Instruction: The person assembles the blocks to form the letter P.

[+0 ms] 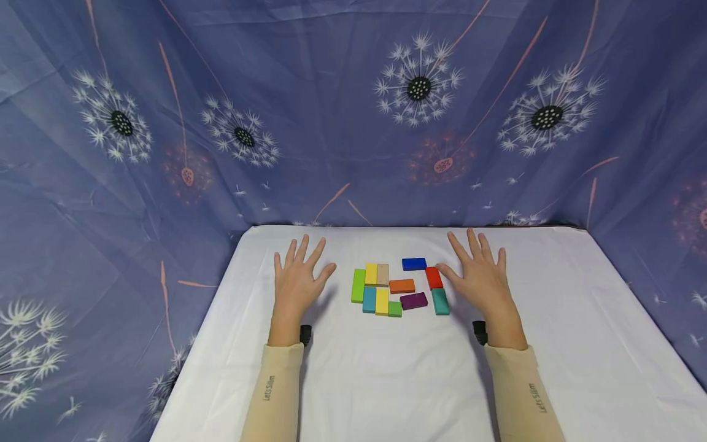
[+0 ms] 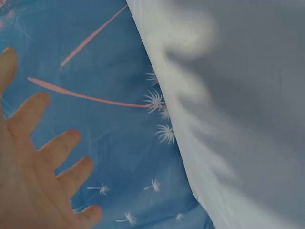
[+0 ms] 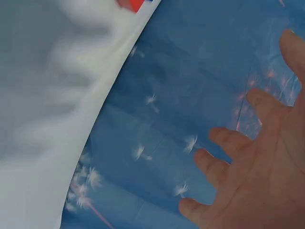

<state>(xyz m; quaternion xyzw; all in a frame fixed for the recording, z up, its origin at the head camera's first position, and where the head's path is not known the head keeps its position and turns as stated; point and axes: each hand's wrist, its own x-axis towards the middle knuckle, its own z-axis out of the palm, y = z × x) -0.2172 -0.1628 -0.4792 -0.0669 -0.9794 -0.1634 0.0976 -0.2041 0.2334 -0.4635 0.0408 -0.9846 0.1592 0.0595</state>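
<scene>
My left hand [image 1: 298, 279] is spread with straight fingers, left of a group of coloured blocks, holding nothing. On the other side my right hand [image 1: 482, 276] is spread too, its thumb close to the red block [image 1: 434, 277]. Lime [image 1: 358, 286], yellow [image 1: 371, 274], tan [image 1: 383, 275], blue-teal [image 1: 369, 300], second yellow [image 1: 382, 301] and small green [image 1: 394, 309] blocks lie packed together. Orange [image 1: 402, 286], purple [image 1: 414, 301], dark blue [image 1: 414, 264] and teal [image 1: 440, 301] blocks lie to their right. In both wrist views the fingers extend with nothing between them.
A white cloth covers the table [image 1: 397, 380]. Behind it and at the sides hangs a blue curtain [image 1: 331, 123] with dandelion prints. Dark straps [image 1: 480, 332] show at both wrists. The table's far edge runs just beyond the fingertips.
</scene>
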